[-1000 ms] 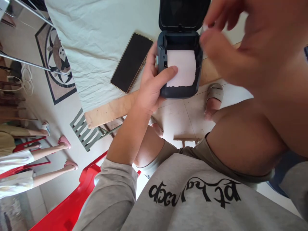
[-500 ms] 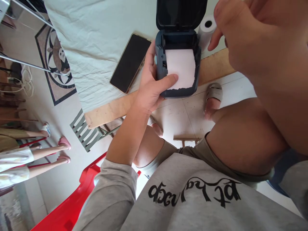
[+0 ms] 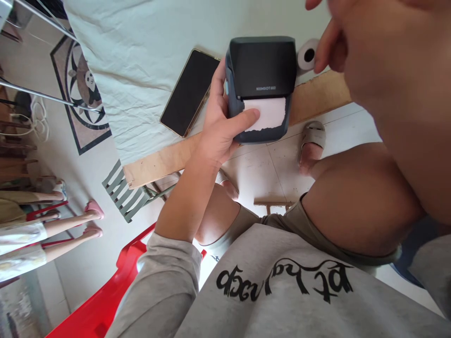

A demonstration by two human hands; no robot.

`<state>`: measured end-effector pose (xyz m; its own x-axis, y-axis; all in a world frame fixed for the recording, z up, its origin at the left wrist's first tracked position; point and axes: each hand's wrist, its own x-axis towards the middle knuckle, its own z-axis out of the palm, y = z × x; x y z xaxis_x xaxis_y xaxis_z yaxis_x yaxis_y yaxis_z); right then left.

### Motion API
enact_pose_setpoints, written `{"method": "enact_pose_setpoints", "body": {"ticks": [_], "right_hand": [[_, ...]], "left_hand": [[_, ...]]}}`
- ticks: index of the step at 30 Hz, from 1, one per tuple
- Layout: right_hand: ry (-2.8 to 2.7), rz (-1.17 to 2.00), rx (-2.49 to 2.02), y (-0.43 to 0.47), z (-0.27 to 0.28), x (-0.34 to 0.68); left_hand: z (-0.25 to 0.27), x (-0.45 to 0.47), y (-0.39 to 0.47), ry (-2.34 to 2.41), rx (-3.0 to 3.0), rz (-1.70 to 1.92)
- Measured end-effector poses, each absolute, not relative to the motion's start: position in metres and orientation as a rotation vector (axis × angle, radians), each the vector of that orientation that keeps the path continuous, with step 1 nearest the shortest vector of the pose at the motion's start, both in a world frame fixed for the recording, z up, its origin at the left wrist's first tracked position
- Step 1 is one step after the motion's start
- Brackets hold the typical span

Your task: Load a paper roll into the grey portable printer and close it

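My left hand (image 3: 220,123) grips a dark blue label printer (image 3: 233,112) by its left side and front. Its thumb presses on a torn-edged strip of white paper (image 3: 273,112) that sticks out from under the black lid (image 3: 262,65). The lid lies down over the printer body; whether it is latched I cannot tell. My right hand (image 3: 347,51), large and partly out of frame at the upper right, has its fingers apart and loosely bent, with nothing seen in them. Beside those fingers is a white paper roll (image 3: 302,57) with a dark core.
A smartphone (image 3: 190,91) with a dark screen lies left of the printer on the pale green tablecloth (image 3: 141,61). The table's wooden edge (image 3: 162,159) runs below. A slatted stool (image 3: 123,192), a red chair (image 3: 123,267) and another person's legs (image 3: 70,223) are on the left.
The printer's lid has swung down from upright over the paper compartment. My right hand has shifted slightly; the left hand keeps its hold and thumb position.
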<state>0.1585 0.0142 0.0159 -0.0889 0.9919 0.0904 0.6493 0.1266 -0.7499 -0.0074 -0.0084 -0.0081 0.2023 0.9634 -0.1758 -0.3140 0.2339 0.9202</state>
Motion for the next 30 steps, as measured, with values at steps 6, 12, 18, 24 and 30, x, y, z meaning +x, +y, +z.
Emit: {"method": "enact_pose_setpoints", "body": {"ticks": [6,12,18,24,30], "right_hand": [[-2.071,0.567,-1.54,0.005,0.015,0.156],[-2.186,0.502,-1.495,0.013,0.007,0.158],[-2.192,0.58,-1.435,0.013,0.004,0.159],[-2.225,0.549,-1.475,0.015,0.006,0.158],[-2.227,0.499,-1.482,0.015,0.007,0.157]], "left_hand": [[-0.009,-0.006,-0.006,0.908,0.874,1.055],[-0.008,-0.006,-0.006,0.99,0.904,1.024],[-0.012,-0.014,-0.004,0.897,0.9,1.008],[-0.013,-0.016,-0.004,0.945,0.892,0.983],[-0.01,-0.011,-0.007,1.006,0.87,1.019]]}}
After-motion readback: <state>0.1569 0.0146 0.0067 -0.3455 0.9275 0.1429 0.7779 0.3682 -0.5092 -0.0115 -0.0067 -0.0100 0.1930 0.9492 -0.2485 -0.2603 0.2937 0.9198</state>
